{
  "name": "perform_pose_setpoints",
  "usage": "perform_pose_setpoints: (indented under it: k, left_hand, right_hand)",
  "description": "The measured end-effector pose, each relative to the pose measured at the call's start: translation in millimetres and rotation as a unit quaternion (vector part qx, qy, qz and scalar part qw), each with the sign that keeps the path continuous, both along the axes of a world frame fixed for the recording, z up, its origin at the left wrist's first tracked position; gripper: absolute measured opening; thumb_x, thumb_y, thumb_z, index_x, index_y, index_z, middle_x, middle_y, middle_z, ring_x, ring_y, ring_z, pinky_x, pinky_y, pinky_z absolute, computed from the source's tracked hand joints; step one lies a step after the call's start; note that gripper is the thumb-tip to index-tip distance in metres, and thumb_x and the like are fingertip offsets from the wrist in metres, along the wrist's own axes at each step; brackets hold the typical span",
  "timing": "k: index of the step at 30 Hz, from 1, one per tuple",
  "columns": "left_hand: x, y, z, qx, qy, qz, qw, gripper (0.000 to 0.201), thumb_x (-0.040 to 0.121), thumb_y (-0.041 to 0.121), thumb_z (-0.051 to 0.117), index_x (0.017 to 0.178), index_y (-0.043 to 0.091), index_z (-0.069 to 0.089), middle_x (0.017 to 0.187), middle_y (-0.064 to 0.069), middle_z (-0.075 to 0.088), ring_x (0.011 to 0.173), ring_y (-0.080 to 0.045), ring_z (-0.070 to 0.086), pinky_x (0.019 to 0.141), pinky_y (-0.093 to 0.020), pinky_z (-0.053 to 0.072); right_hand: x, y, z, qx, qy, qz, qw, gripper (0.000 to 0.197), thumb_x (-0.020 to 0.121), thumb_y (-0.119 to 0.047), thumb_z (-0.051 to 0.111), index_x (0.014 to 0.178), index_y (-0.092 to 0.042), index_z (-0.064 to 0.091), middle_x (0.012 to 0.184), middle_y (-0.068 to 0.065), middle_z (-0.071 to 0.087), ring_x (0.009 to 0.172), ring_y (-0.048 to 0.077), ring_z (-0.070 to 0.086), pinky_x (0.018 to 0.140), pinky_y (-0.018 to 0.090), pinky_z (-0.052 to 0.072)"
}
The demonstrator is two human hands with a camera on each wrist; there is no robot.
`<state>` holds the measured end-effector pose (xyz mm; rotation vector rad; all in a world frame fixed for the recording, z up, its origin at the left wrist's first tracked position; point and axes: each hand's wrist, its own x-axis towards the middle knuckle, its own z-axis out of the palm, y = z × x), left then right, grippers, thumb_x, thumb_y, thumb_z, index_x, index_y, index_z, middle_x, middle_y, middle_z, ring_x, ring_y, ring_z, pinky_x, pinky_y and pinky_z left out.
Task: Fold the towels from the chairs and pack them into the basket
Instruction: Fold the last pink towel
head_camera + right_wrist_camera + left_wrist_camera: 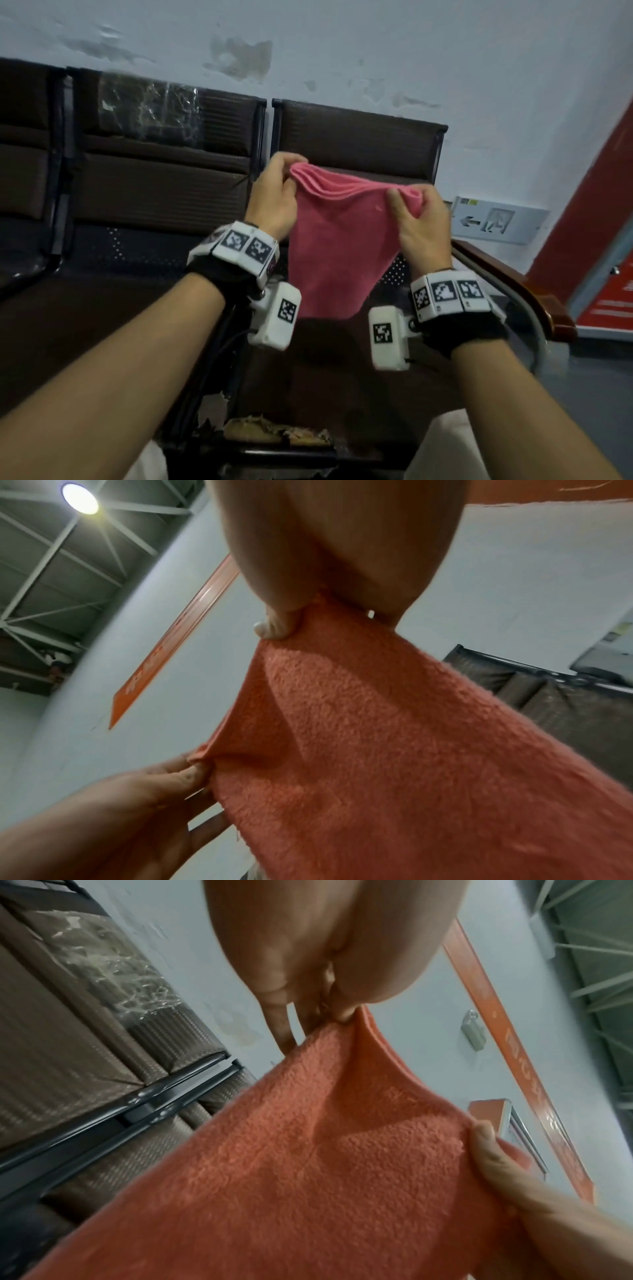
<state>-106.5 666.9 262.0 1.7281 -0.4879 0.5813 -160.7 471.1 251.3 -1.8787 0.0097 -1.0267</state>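
Nearest the head camera, two bare forearms reach forward, each with a black wrist strap carrying white marker-printed blocks (445, 295).

Left hand (272, 197): thumb and fingers closed on the upper left corner of the pink terry-cloth towel (337, 246). Left wrist view confirms it: fingertips (344, 1014) pinch the cloth edge there.

Right hand (423, 219): thumb and fingers clamped on the upper right corner of the same towel. Right wrist view shows a fingertip (274, 630) pressed into the top edge, with the left hand's fingers (192, 775) gripping the other corner lower in that picture.

Towel state: held in the air between the two hands, folded at least once, since several layered edges show along the top between the grips. Top edge sags slightly between the hands. Lower part hangs free and narrows to a rounded end, clear of the seat below. Colour reads pink in the head view, orange-pink in both wrist views.

Below and behind the towel: a row of dark brown padded chairs with black metal frames (359, 137). Front edge of the near seat is torn, padding exposed (274, 430). Backrest of the chair to the left carries crinkled clear plastic film (147, 109).

Farthest: a pale grey-white wall with peeling patches (342, 51), a low white arrow sign (498, 221) at the right, and a red panel (589, 205) beyond it.
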Motion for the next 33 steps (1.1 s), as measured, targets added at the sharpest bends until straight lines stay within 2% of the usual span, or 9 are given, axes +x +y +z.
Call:
perform_pose_setpoints:
  k: [7,9,12,16,20,22,26,30,33]
  left_hand:
    - [-63,13,-133,0.04,0.135,-0.055,0.989,0.025,0.092,0.001,0.045,0.104,0.02,0.057,0.106,0.002,0.065,0.107,-0.014,0.06,0.097,-0.027,0.044]
    - [-81,18,-166,0.095,0.176,-0.074,0.977,0.023,0.093,0.003,0.044,0.104,0.021,0.055,0.108,0.001,0.065,0.108,-0.015,0.059,0.102,-0.035,0.042]
    - [-99,25,-202,0.162,0.226,-0.086,0.957,0.018,0.095,0.013,0.045,0.108,0.02,0.056,0.109,0.0,0.066,0.108,-0.015,0.06,0.1,-0.038,0.044]
    - [-91,24,-213,0.177,0.249,-0.064,0.95,0.019,0.094,0.02,0.049,0.109,0.02,0.06,0.103,0.002,0.069,0.1,-0.013,0.062,0.09,-0.033,0.047]
    - [-54,15,-215,0.16,0.253,-0.024,0.954,0.02,0.094,0.02,0.051,0.11,0.017,0.062,0.107,0.0,0.067,0.101,-0.015,0.061,0.092,-0.03,0.046]
    - [-29,7,-215,0.148,0.25,-0.019,0.957,0.02,0.094,0.019,0.051,0.11,0.015,0.063,0.108,-0.002,0.067,0.102,-0.016,0.06,0.094,-0.029,0.045]
    - [24,-14,-222,0.159,0.259,-0.013,0.953,0.021,0.094,0.021,0.052,0.11,0.013,0.063,0.111,-0.003,0.066,0.104,-0.017,0.06,0.095,-0.032,0.046]
    - [54,-29,-243,0.233,0.32,-0.007,0.918,0.028,0.091,0.026,0.056,0.118,0.016,0.059,0.107,-0.006,0.066,0.102,-0.021,0.062,0.095,-0.034,0.047]
    - [55,-30,-260,0.298,0.366,-0.04,0.881,0.051,0.087,0.023,0.061,0.135,0.014,0.047,0.116,-0.008,0.063,0.109,-0.023,0.06,0.099,-0.034,0.045]
  right_hand:
    - [-76,9,-132,0.0,0.119,0.036,0.992,0.004,0.086,-0.02,0.069,0.082,-0.02,0.067,0.072,-0.01,0.064,0.068,0.001,0.056,0.067,0.012,0.043]
    - [-99,9,-166,0.011,0.156,0.037,0.987,0.006,0.084,-0.022,0.07,0.08,-0.019,0.069,0.073,-0.009,0.067,0.07,0.004,0.059,0.071,0.02,0.046]
    - [-117,5,-202,0.001,0.209,0.025,0.978,0.027,0.083,-0.03,0.071,0.079,-0.003,0.068,0.075,0.009,0.07,0.076,0.026,0.065,0.074,0.039,0.051]
    - [-102,-4,-211,-0.013,0.246,0.014,0.969,0.036,0.084,-0.035,0.069,0.08,0.0,0.067,0.075,0.012,0.069,0.078,0.029,0.064,0.076,0.041,0.051]
    - [-61,-18,-207,-0.023,0.29,0.016,0.957,0.022,0.084,-0.038,0.068,0.075,-0.019,0.068,0.072,-0.015,0.065,0.082,0.013,0.065,0.075,0.025,0.046]
    - [-35,-27,-206,-0.034,0.301,0.007,0.953,0.025,0.084,-0.039,0.068,0.075,-0.015,0.068,0.071,-0.018,0.062,0.084,0.012,0.064,0.074,0.022,0.043]
    - [15,-44,-210,-0.037,0.335,-0.004,0.941,0.028,0.084,-0.039,0.068,0.066,-0.019,0.058,0.078,-0.005,0.066,0.089,0.02,0.064,0.078,0.026,0.045]
    - [36,-51,-222,-0.111,0.443,-0.019,0.889,0.032,0.083,-0.029,0.069,0.11,-0.014,0.061,0.109,0.007,0.063,0.106,0.024,0.058,0.087,0.025,0.041]
    - [28,-48,-225,-0.239,0.441,0.041,0.864,0.027,0.079,-0.025,0.073,0.102,-0.017,0.061,0.107,0.005,0.05,0.103,0.022,0.054,0.093,0.03,0.044]
